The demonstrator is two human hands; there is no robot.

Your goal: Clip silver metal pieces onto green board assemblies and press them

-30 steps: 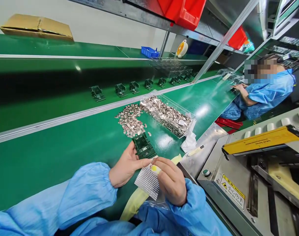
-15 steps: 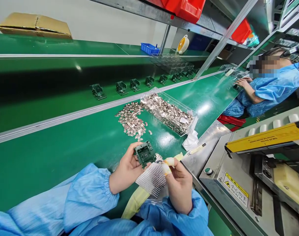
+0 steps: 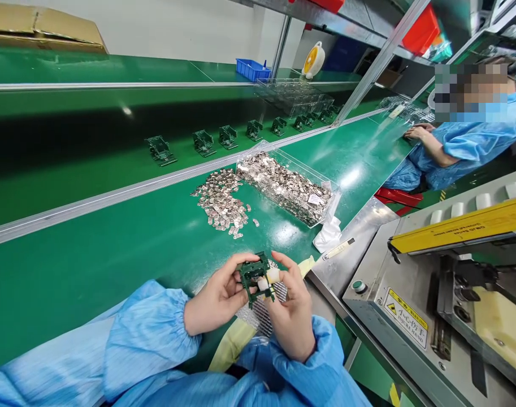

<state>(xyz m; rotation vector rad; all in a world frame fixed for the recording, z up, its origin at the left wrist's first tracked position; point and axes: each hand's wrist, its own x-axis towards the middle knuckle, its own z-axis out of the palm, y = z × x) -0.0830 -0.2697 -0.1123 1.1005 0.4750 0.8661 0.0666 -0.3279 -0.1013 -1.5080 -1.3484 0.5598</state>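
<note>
My left hand (image 3: 217, 297) grips a dark green plastic frame (image 3: 254, 272) by its left side, fingers closed round it. My right hand (image 3: 292, 305) has covered thumb and index finger tips, both pressed at the frame's right side; whether a small part sits between them is hidden. Beneath both hands lies a ribbed silvery sheet (image 3: 251, 314), partly covered. Beyond them, small metal pieces (image 3: 224, 200) are heaped on the green table (image 3: 156, 243). A clear tray (image 3: 291, 183) beside the heap holds many more such pieces.
Several green frames (image 3: 159, 150) stand in a row on the conveyor. A white cloth (image 3: 328, 234) and a marker (image 3: 338, 249) lie right of the tray. A machine (image 3: 406, 316) with a yellow bar stands at the right. A person in blue (image 3: 465, 141) sits beyond it.
The green frame has been turned in my left hand. My right hand has moved left, bringing its covered fingertips from beside the frame onto its right side. The head view has shifted slightly.
</note>
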